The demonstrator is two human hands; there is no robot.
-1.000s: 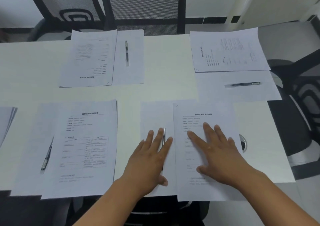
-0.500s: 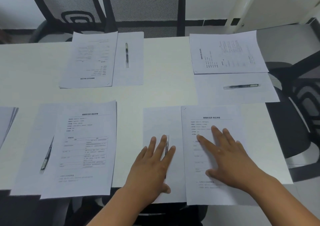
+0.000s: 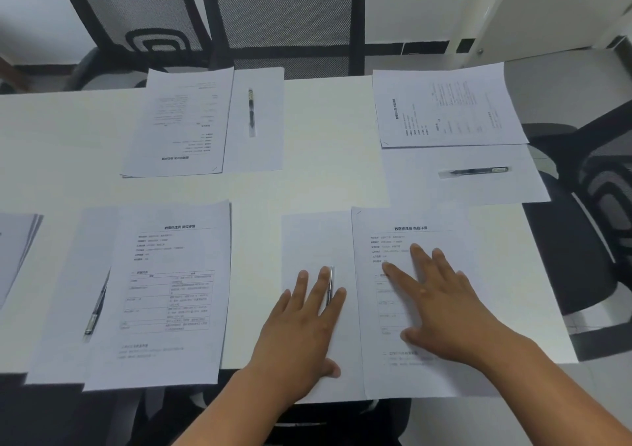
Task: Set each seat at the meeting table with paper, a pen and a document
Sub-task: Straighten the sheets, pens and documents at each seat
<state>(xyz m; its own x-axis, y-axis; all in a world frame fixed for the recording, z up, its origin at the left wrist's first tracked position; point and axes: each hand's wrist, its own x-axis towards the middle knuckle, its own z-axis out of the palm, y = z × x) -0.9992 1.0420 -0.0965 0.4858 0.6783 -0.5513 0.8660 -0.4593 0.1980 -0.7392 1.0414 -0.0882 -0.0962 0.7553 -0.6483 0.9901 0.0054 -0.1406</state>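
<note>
At the near seat, my left hand (image 3: 301,326) lies flat with straight fingers on a blank sheet (image 3: 314,240), mostly covering a pen (image 3: 330,283) that shows between two fingers. My right hand (image 3: 441,302) rests flat, fingers spread, on a printed document (image 3: 420,226) lying beside the blank sheet. Three other seats each carry a set. The near left one has a document (image 3: 171,291) and a pen (image 3: 97,305). The far one has a document (image 3: 184,120) and a pen (image 3: 251,112). At the right end lie a document (image 3: 448,106) and a pen (image 3: 473,171).
The white table (image 3: 325,130) has black mesh chairs (image 3: 284,24) behind it and another chair (image 3: 588,206) at its right end. A stack of spare sheets (image 3: 15,254) lies at the left edge. The near papers overhang the table's front edge.
The printed document under my right hand has slid a little to the right, away from the blank sheet. Both hands remain flat on the papers.
</note>
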